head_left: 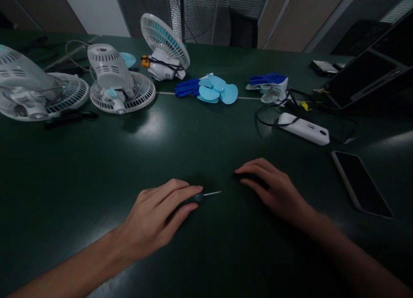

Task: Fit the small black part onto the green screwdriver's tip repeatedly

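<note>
My left hand [164, 207] rests low over the dark green table, fingers wrapped round the handle of a screwdriver [196, 198]. The thin metal shaft points right, across the gap between my hands. To its right, my right hand [274, 188] curls over a small dark object [253, 177]. My palm and fingers cover most of that object, so its kind cannot be made out. The two hands are apart, and both are close to the tabletop.
Several partly dismantled white fans [124, 89] stand or lie at the back left. Light-blue fan blades [217, 91] lie beside blue gloves [187, 88]. A white power bank-like device [305, 129] with a black cable, a phone [363, 184] and a dark panelled box [371, 74] are at right.
</note>
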### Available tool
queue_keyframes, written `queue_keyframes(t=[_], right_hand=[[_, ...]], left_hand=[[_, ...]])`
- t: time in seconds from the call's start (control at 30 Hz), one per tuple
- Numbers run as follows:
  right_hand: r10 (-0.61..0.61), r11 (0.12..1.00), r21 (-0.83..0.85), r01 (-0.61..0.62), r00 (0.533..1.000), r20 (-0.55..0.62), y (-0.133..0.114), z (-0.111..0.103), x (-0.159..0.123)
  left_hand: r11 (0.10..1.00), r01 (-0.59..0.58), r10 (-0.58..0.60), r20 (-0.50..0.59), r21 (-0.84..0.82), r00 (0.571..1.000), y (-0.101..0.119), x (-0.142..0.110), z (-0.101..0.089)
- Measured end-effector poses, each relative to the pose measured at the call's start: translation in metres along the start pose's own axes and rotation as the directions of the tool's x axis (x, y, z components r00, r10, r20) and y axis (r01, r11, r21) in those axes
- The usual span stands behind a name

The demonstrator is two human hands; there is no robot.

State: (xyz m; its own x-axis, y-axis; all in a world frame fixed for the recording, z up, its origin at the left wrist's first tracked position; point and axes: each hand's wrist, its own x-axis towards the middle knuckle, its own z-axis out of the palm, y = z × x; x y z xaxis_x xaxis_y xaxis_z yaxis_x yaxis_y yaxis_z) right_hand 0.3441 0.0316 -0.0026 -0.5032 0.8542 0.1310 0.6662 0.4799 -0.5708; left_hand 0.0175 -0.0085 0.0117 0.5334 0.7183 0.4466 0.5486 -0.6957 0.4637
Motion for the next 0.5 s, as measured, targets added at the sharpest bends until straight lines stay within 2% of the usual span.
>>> queue_keyframes(t=[0.1, 0.2, 0.3, 0.43, 0.5], right_hand=[[0.082, 0.99, -0.099, -0.096, 0.987, -0.141, 0.044, -0.026, -0.002], [0.187, 0.953, -0.176, -0.246, 0.937, -0.296, 0.077, -0.049, -0.006], [0.246, 0.919, -0.214, -0.332, 0.905, -0.348, 0.087, -0.062, -0.009], [0.24, 0.916, -0.231, -0.328, 0.909, -0.34, 0.086, -0.066, -0.011], [0.224, 0.893, -0.289, -0.346, 0.897, -0.38, 0.091, -0.068, -0.014]], left_hand=[[1.0, -0.006, 0.006, -0.009, -0.005, 1.0, -0.001, -0.001, 0.0], [1.0, -0.013, 0.013, -0.006, -0.012, 1.0, -0.001, -0.001, 0.001], [1.0, -0.016, 0.016, 0.001, -0.019, 1.0, -0.002, -0.001, 0.001], [1.0, -0.013, 0.013, 0.001, -0.022, 1.0, -0.001, -0.001, 0.0], [1.0, -0.014, 0.014, 0.004, -0.013, 1.0, -0.001, -0.001, 0.0]])
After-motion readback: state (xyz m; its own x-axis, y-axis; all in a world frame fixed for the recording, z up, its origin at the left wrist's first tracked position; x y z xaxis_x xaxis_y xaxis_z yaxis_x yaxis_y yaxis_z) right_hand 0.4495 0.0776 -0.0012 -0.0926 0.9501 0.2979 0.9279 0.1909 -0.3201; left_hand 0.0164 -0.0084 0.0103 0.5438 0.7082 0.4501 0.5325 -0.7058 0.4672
